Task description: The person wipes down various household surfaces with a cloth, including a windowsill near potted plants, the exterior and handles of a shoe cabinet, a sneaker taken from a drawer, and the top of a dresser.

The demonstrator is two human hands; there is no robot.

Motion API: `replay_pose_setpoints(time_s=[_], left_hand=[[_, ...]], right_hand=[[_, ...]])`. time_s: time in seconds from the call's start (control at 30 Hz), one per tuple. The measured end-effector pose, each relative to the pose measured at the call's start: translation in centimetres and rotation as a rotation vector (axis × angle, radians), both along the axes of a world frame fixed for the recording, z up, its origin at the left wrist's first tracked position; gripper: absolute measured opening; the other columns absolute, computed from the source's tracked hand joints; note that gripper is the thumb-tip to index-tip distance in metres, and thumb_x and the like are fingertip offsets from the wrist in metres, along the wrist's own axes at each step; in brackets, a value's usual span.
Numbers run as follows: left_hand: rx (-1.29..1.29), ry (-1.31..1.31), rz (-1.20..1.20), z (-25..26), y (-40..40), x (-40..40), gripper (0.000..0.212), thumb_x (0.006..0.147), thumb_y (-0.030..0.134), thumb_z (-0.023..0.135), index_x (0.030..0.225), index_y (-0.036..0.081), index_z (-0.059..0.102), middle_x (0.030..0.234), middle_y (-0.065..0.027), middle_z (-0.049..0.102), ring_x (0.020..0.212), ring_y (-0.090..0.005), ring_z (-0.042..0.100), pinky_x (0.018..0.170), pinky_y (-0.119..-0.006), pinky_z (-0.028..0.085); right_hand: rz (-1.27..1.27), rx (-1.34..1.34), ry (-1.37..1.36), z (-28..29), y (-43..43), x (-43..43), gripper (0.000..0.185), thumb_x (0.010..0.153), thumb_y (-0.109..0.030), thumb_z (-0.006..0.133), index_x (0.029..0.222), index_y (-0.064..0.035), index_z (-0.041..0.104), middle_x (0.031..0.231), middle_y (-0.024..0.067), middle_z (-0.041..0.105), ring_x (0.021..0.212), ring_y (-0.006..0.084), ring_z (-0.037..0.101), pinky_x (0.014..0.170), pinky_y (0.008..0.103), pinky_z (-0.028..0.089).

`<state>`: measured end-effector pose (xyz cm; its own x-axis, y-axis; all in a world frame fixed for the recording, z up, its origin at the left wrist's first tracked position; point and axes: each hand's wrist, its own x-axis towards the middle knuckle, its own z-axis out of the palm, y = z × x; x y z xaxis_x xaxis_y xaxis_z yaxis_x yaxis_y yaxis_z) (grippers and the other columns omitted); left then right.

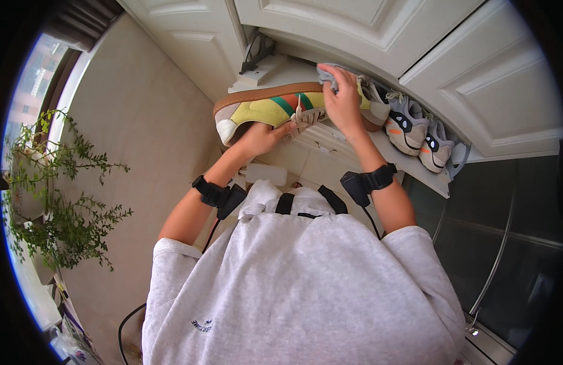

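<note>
My left hand (262, 138) grips a yellow sneaker (256, 112), with fingers inside its collar and the thumb by the laces. The shoe is tipped on its side, its brown gum sole facing the cabinet and its white heel to the left. Green and orange-red stripes cross its side. In my right hand (344, 100) a bunched grey cloth (328, 76) is pressed against the toe end of the sole. The hand hides most of the toe. Behind my right wrist, a second sneaker (376, 109) of yellow and beige rests on the tilt-out shoe rack (400, 153).
A pair of grey-beige sneakers (407, 125) with black mask-like patches stands further right on the rack. White panelled cabinet doors (354, 23) rise behind it. Trailing potted plants (67, 191) hang by the window at left. A dark glossy panel (491, 237) is at right.
</note>
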<state>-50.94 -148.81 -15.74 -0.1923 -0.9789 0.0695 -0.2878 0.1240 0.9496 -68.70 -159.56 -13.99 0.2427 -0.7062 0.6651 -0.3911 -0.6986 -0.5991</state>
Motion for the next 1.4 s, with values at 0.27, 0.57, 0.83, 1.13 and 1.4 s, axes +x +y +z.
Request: replay_pose_setpoints(time_s=[0.27, 0.57, 0.83, 1.13, 1.4], left_hand=[[-0.147, -0.163, -0.049, -3.0, -0.6, 1.7, 0.033, 0.086, 0.005, 0.056, 0.119, 0.0, 0.051, 0.11, -0.0085, 0.058, 0.102, -0.02, 0.053, 0.089, -0.034, 0.042], [0.062, 0.078, -0.008, -0.3, -2.2, -0.5, 0.035, 0.091, 0.022, 0.059, 0.117, 0.0, 0.053, 0.107, -0.0037, 0.058, 0.096, -0.0133, 0.052, 0.086, -0.027, 0.043], [-0.236, -0.128, -0.028, -2.3, -2.1, 0.1, 0.04, 0.088, 0.01, 0.054, 0.126, 0.002, 0.045, 0.121, -0.0153, 0.053, 0.113, -0.0246, 0.049, 0.099, -0.036, 0.036], [-0.023, -0.141, -0.042, 0.0, -1.9, -0.6, 0.037, 0.091, 0.028, 0.059, 0.115, 0.001, 0.053, 0.105, -0.0066, 0.06, 0.094, -0.0187, 0.054, 0.084, -0.031, 0.043], [-0.119, -0.248, -0.079, -3.4, -2.3, 1.1, 0.042, 0.088, 0.015, 0.057, 0.127, 0.005, 0.044, 0.125, -0.0128, 0.048, 0.115, -0.0245, 0.045, 0.096, -0.036, 0.036]], right_hand=[[0.371, -0.075, 0.118, 1.6, 4.6, 6.5, 0.038, 0.073, -0.004, 0.059, 0.11, -0.0103, 0.057, 0.104, 0.008, 0.057, 0.107, 0.0274, 0.047, 0.093, 0.0404, 0.034], [-0.04, 0.16, 0.06, -2.2, -0.1, -4.1, 0.033, 0.077, -0.001, 0.053, 0.107, -0.0085, 0.06, 0.104, 0.0089, 0.061, 0.1, 0.0295, 0.05, 0.09, 0.0382, 0.038], [0.439, -0.035, 0.112, 2.4, 3.9, 7.3, 0.032, 0.077, -0.003, 0.054, 0.108, -0.0088, 0.06, 0.102, 0.0086, 0.059, 0.105, 0.0273, 0.049, 0.095, 0.0385, 0.034], [-0.018, 0.4, -0.061, -3.6, -2.8, -6.0, 0.026, 0.08, -0.004, 0.05, 0.104, -0.007, 0.062, 0.101, 0.0127, 0.063, 0.097, 0.0313, 0.054, 0.089, 0.0389, 0.041], [0.473, -0.04, 0.172, 2.1, 2.6, 6.7, 0.035, 0.077, -0.002, 0.054, 0.11, -0.0108, 0.06, 0.104, 0.0063, 0.059, 0.106, 0.0256, 0.047, 0.093, 0.0392, 0.034]])
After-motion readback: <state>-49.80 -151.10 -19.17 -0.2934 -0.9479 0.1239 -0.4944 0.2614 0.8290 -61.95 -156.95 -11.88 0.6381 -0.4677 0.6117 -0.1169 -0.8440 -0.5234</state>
